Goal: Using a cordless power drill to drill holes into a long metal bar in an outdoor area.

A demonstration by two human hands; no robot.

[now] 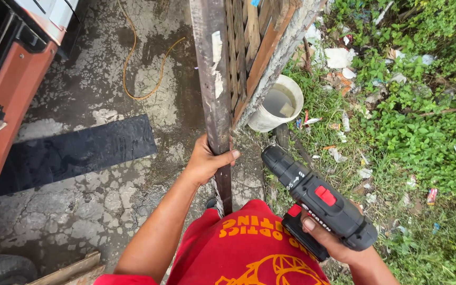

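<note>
Gripping an upright, weathered metal post (213,79) with the left hand (207,161), fingers wrapped tight around it, a person stands on cracked wet concrete (85,206) beside a slatted wooden panel (246,42). The right hand (333,240) holds a black-and-red cordless drill (317,203), fingers closed on its grip, the chuck pointing toward the post but well short of it. No drilling is under way; the tool touches nothing. A white bucket (278,103) sits in littered grass (412,132).

One cordless drill (320,203), one white bucket (276,103), one black mat (77,150), two hands.
</note>
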